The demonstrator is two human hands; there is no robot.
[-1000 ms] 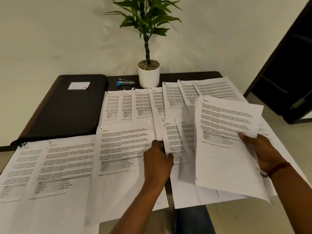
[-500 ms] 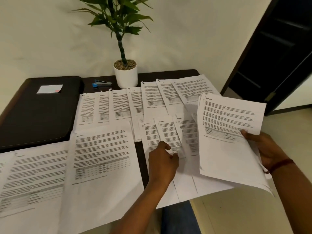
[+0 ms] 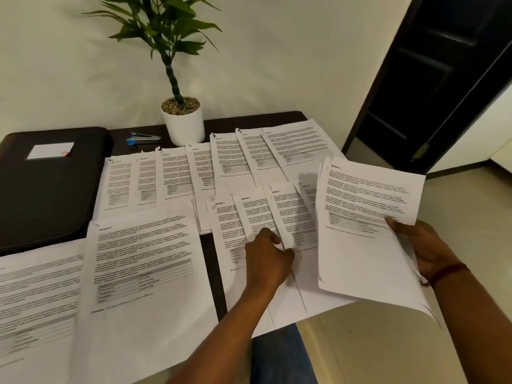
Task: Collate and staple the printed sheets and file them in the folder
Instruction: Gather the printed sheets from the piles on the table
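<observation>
Sheets (image 3: 288, 209) fanned at centre: thin, floppy, slick. Left hand (image 3: 267, 253) apparently pinches one's lower edge; right hand (image 3: 424, 245) grips collated stack (image 3: 365, 231) at 3 o'clock. Best lifted by a corner.

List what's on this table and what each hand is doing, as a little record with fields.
left hand: pinches a sheet edge among the fanned sheets
right hand: holds a stack of sheets raised above the table
folder: black, closed, far left, with a white card lying on it
stapler: blue, lying between the folder and the potted plant, untouched
other sheets: spread in overlapping rows across the dark table
</observation>
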